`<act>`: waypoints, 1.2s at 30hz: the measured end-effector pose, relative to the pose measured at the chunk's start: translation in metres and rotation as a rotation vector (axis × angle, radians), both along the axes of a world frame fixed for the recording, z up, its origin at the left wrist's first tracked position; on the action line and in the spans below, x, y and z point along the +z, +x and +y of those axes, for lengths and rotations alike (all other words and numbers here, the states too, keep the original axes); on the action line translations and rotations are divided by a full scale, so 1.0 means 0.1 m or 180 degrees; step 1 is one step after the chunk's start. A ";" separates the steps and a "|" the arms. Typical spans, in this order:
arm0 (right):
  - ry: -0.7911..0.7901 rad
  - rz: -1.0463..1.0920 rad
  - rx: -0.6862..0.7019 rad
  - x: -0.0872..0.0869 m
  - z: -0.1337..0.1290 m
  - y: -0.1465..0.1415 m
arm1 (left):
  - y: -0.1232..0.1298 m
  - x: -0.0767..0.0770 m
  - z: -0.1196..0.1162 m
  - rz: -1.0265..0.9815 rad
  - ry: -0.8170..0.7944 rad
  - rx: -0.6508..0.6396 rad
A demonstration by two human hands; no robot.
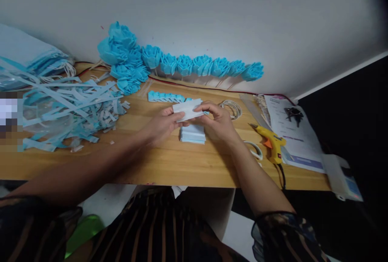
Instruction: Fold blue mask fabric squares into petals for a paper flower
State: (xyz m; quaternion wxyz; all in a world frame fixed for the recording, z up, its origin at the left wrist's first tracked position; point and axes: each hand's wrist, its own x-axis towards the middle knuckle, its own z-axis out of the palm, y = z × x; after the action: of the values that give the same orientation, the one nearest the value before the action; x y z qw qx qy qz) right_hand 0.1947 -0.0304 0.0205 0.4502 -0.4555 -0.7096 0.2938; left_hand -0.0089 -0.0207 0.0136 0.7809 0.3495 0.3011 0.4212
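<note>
The left edge cuts off the stacked pale-blue sheets [24,45]. A thin white rectangular piece [188,107] hides part of the left hand [161,127]. The white paper page's [298,132] print is unreadably small.

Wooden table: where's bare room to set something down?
Bare wood lies between the paper stack and the front edge, and between the strip pile and the left hand. Crowded: left side and around the glue gun.

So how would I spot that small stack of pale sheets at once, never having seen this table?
On the wooden table, find the left hand and right hand holding a white sheet. Just nearer the table's front edge lies the small stack. Unlike the bright blue folded row beyond the hands, it is pale, flat and rectangular.
</note>
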 end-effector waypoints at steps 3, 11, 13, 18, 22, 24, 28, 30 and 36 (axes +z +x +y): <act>0.0088 0.0111 0.0091 -0.04 -0.01 0.01 | 0.00 -0.01 0.00 0.0115 0.0132 -0.0023; -0.0250 0.0494 -0.0167 -0.17 -0.02 -0.05 | -0.03 -0.06 0.03 0.0487 0.0395 0.0020; -0.0410 0.0605 -0.0242 -0.20 -0.02 -0.07 | -0.03 -0.08 0.04 0.0547 0.0461 -0.0036; -0.0588 0.0694 -0.0340 -0.21 -0.02 -0.10 | -0.02 -0.13 0.05 0.0616 0.0578 -0.0052; -0.0568 0.0645 -0.0334 -0.20 -0.01 -0.11 | -0.02 -0.16 0.06 0.0678 0.0637 -0.0058; -0.0523 0.0635 -0.0330 -0.21 0.00 -0.10 | -0.02 -0.16 0.06 0.0675 0.0628 -0.0022; -0.0496 0.0763 -0.0247 -0.24 0.03 -0.09 | -0.01 -0.11 0.05 0.0573 0.0518 0.0060; -0.0507 0.0791 -0.0211 -0.25 0.03 -0.08 | -0.02 -0.08 0.04 0.0561 0.0518 0.0113; -0.0486 0.0850 -0.0223 -0.23 0.02 -0.09 | -0.02 -0.04 0.02 0.1029 0.0759 0.0233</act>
State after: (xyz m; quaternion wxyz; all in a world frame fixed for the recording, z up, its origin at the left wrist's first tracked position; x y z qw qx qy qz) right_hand 0.1853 -0.0283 -0.0024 0.5146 -0.4697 -0.6027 0.3889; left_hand -0.0112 -0.0188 0.0091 0.6596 0.4914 0.3830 0.4204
